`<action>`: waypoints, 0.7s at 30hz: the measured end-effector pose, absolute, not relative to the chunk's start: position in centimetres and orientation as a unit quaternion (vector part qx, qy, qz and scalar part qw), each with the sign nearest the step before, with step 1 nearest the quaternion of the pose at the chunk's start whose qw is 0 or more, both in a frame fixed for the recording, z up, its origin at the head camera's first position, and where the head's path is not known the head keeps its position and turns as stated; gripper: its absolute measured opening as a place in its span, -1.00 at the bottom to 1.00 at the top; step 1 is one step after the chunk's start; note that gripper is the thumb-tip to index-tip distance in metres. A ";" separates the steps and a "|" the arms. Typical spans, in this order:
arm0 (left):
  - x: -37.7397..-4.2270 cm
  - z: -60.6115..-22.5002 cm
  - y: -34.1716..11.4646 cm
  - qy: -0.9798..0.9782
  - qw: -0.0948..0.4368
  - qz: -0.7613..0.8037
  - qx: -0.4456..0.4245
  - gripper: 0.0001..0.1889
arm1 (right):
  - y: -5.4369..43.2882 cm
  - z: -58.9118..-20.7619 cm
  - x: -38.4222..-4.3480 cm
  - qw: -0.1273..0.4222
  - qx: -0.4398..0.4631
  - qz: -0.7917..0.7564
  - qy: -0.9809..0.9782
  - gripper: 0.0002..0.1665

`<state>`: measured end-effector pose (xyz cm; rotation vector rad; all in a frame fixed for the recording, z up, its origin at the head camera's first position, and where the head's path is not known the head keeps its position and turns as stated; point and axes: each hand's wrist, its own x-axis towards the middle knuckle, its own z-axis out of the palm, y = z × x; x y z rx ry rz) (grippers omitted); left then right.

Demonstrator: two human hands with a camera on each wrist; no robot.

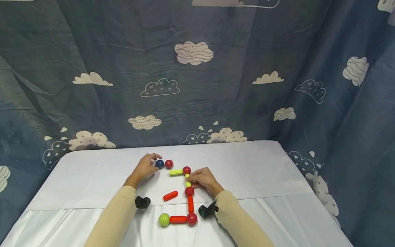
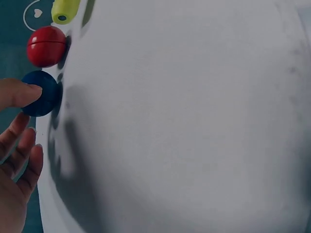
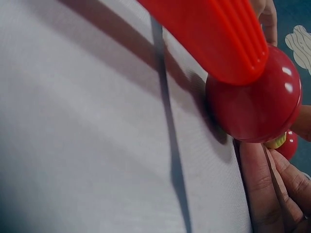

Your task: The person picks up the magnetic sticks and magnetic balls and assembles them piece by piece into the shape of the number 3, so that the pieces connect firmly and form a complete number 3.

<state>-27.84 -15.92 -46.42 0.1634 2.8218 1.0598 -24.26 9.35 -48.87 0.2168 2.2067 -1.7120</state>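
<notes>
My left hand [image 1: 146,167] pinches a blue ball [image 1: 159,164], the thumb on its near side in the left wrist view and a fingertip at its edge. Close beside that ball sits a loose red ball [image 1: 168,164]. With my right hand [image 1: 202,179] I grip a yellow-green rod [image 1: 188,183] between an upper red ball [image 1: 186,170] and a middle red ball [image 1: 189,191]. Another yellow-green rod [image 1: 176,172] points left from the upper ball. From the middle ball, a red rod [image 3: 218,39] runs toward the near end of the joined chain.
The chain's near corner is a red ball [image 1: 192,219], joined by a red rod [image 1: 178,219] to a green ball [image 1: 164,220]. A loose red rod [image 1: 170,196] lies inside the bend. White cloth [image 1: 253,164] covers the table; a dark cloud-print curtain [image 1: 216,92] hangs behind.
</notes>
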 end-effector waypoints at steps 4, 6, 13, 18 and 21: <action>-28.0 -46.8 -15.9 0.929 0.077 0.359 0.048 -0.50 | 9.3 -48.8 -24.2 0.171 0.080 -0.601 0.777 -0.74; -28.0 -47.0 -15.9 0.927 0.081 0.363 0.045 -0.51 | 9.4 -48.7 -24.2 0.169 0.080 -0.601 0.777 -0.74; -27.7 -47.6 -16.4 0.928 0.082 0.360 0.036 -0.55 | 9.3 -48.6 -24.1 0.170 0.079 -0.596 0.781 -0.75; -27.6 -47.7 -16.6 0.929 0.081 0.359 0.026 -0.56 | 9.3 -48.7 -24.2 0.169 0.080 -0.600 0.778 -0.74; -27.5 -47.6 -16.6 0.930 0.083 0.357 0.016 -0.57 | 9.3 -48.7 -24.1 0.170 0.079 -0.605 0.774 -0.74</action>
